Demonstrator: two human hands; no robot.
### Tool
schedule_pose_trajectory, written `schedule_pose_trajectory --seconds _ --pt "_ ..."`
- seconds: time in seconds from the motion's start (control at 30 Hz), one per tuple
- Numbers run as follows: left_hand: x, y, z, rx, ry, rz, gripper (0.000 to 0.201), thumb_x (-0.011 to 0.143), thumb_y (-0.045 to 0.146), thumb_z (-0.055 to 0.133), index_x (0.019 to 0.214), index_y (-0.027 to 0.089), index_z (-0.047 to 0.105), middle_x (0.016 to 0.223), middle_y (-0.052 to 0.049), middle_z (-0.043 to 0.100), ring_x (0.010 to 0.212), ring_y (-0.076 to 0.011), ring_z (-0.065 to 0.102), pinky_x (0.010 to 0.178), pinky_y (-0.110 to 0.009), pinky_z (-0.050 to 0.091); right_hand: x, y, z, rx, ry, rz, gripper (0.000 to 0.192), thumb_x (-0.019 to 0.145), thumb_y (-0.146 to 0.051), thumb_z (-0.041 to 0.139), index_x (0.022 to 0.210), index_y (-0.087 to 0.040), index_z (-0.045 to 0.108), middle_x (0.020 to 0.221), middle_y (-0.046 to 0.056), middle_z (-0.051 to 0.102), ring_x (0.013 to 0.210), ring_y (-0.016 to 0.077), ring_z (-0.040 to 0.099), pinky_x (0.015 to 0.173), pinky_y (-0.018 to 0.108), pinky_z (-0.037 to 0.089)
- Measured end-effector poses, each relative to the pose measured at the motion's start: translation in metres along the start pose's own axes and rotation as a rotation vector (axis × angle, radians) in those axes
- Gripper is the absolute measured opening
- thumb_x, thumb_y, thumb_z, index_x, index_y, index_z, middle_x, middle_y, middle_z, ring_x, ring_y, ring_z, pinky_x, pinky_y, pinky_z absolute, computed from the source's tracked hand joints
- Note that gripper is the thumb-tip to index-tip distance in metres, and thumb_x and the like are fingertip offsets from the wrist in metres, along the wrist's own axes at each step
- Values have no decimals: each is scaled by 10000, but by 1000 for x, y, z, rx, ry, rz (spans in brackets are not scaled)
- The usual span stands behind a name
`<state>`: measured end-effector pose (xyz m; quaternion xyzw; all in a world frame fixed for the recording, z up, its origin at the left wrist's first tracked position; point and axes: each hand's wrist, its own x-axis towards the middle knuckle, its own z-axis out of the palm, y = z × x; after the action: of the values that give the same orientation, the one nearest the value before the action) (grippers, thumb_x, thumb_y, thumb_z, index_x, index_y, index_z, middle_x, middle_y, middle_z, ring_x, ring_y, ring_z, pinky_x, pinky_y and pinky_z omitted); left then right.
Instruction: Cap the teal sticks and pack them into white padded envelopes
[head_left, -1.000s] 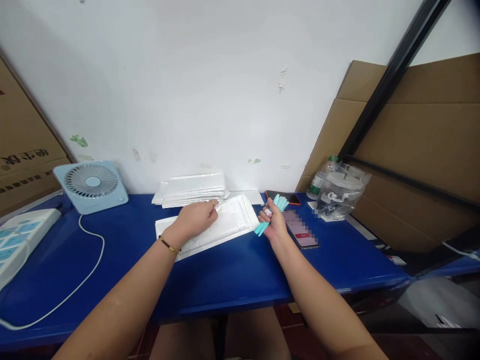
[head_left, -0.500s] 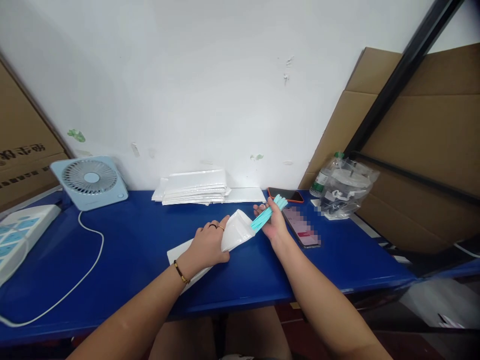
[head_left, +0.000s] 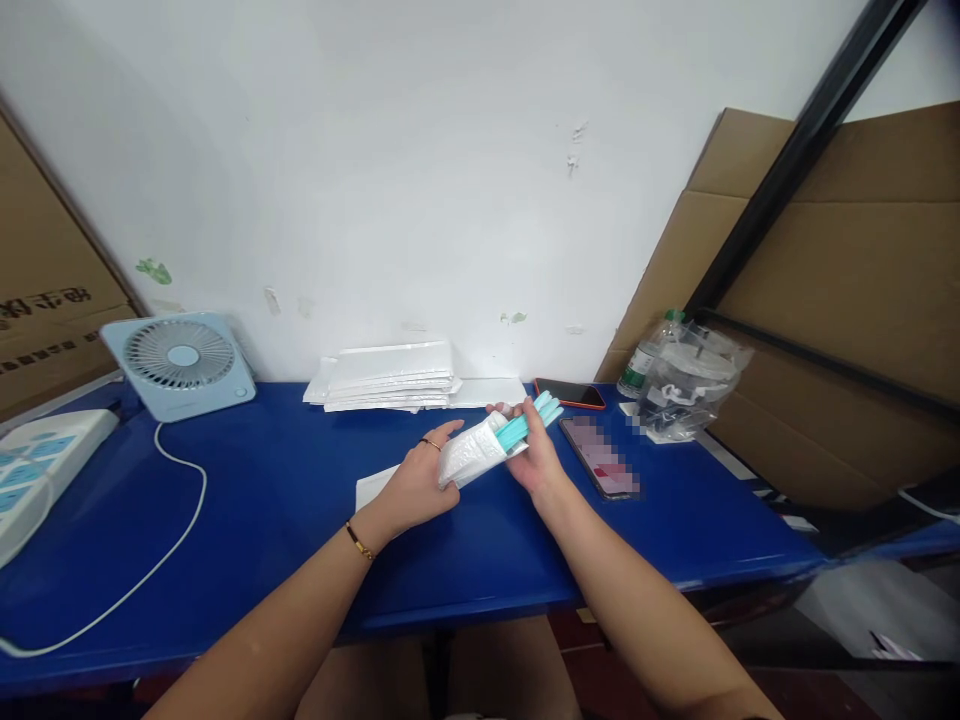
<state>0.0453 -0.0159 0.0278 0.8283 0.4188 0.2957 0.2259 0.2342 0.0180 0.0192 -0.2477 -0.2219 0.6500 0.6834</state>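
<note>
The teal sticks [head_left: 529, 422] are partly inside the mouth of a white mailer [head_left: 474, 455], above the middle of the blue table [head_left: 262, 500]. The right hand [head_left: 532, 455] grips the sticks, and the left hand [head_left: 416, 485] grips the mailer. Behind them a stack of mailers [head_left: 390, 375] lies near the wall. A phone [head_left: 600, 455] lies just right of the hands, and a fan [head_left: 180, 362] stands far left.

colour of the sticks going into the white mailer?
Teal sticks, held in the right hand, ends inside the white bubble mailer. Head view, the only one, shows it clearly.
</note>
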Motion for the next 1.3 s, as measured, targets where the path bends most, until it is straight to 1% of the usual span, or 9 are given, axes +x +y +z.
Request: schedule_pose_trajectory --seconds 0.17,0.33,0.47,0.57,0.67,0.73,0.83,1.03,1.3 --pt "1 -8 5 -24 47 20 715 667 121 530 1337 204 295 1200 -88 492 1051 -221 506 888 -349 417 -15 21 14 -172 -11 -16 253 697 -430 688 724 -193 605 1019 38 672 999 212 598 807 314 470" --pt "2 6 12 365 67 -41 829 627 334 684 1353 267 288 1194 -83 495 1107 -283 465 913 -407 339 -26 35 28 -178 53 -39 321 686 -420 700 894 -187 628 945 51 683 922 222 625 756 316 492" --pt "8 14 20 565 94 -74 523 790 258 523 1294 237 383 1061 -77 577 967 -236 546 797 -354 356 -36 51 36 -159 115 -18 343 686 -404 704 949 -203 615 932 40 678 906 217 626 761 319 492" --pt "11 10 21 617 70 -43 362 826 219 453 1187 188 471 993 -78 599 910 -225 566 736 -340 361 -42 58 36 -138 100 2 317 686 -370 710 941 -212 608 919 29 674 890 200 625 778 311 484" --pt "10 6 19 650 69 -13 258 844 211 423 1083 173 514 972 -83 598 905 -226 562 720 -337 359 -44 54 31 -151 15 33 298 659 -289 738 915 -208 608 873 7 666 821 167 628 761 285 481" --pt "9 5 16 659 63 -10 208 856 215 411 1027 181 523 963 -79 594 900 -223 558 716 -334 359 -44 46 26 -165 -22 59 390 606 -206 770 956 -221 600 906 -2 661 817 154 628 752 272 484" --pt "9 6 13 673 28 -23 180 856 221 418 1007 190 513 957 -72 587 906 -220 554 722 -330 366 -42 31 12 -123 13 61 535 570 -160 783 1044 -272 563 995 -14 648 884 164 630 765 286 496" --pt "11 7 14 689 -30 -42 177 833 195 436 997 188 504 955 -74 591 908 -216 560 734 -332 380 -28 19 -8 -105 138 18 236 665 -322 725 847 -218 616 930 4 659 899 210 641 777 324 510" --pt "12 7 15 618 -33 -21 169 840 294 459 969 200 514 930 -68 599 899 -228 572 700 -335 398 -24 23 -3 -122 102 -68 277 745 -476 616 892 -244 651 1143 16 608 1038 234 585 822 365 494"
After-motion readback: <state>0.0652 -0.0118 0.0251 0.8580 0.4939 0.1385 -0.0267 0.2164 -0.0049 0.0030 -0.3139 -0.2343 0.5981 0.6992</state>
